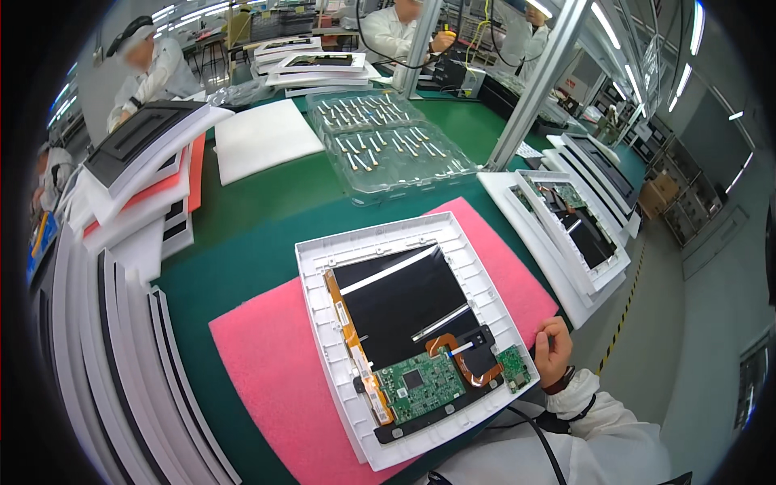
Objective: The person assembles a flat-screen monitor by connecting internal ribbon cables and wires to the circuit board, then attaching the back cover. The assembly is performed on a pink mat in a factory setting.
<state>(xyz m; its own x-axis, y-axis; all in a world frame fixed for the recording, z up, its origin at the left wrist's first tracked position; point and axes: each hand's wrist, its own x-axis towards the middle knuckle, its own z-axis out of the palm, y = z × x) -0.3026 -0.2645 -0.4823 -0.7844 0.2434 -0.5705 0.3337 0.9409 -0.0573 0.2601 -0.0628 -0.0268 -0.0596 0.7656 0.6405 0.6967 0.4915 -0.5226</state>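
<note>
The right hand (553,349) is curled loosely at the right edge of the white display frame (404,335), just beside the small green board (514,368) in the frame's lower right corner. Nothing can be made out in the fingers, and whether they're actually pinching something isn't clear from this angle, so can't tell. The left hand isn't seen anywhere in the shot.

The frame is laid back-side up on a pink foam mat (279,380) in the middle of the green bench (250,226). Inside it, a black panel back (400,303) is seated, with a bigger green circuit board (420,384) below it, an orange flex cable (462,360) looped next to that, and a long amber ribbon strip (346,327) run down the left side.

Further back, two clear plastic blister trays (388,141) are parked, filled with rows of small pale strip parts. A white foam sheet (260,137) is laid left of them. On the right, more opened white frames (570,222) are stacked at the bench edge. Piles of foam sheets and finished panels (141,174) are stacked on the left, and an aluminium post (537,81) is slanted up behind the trays. Other people in white coats (158,69) are seen at benches behind.
</note>
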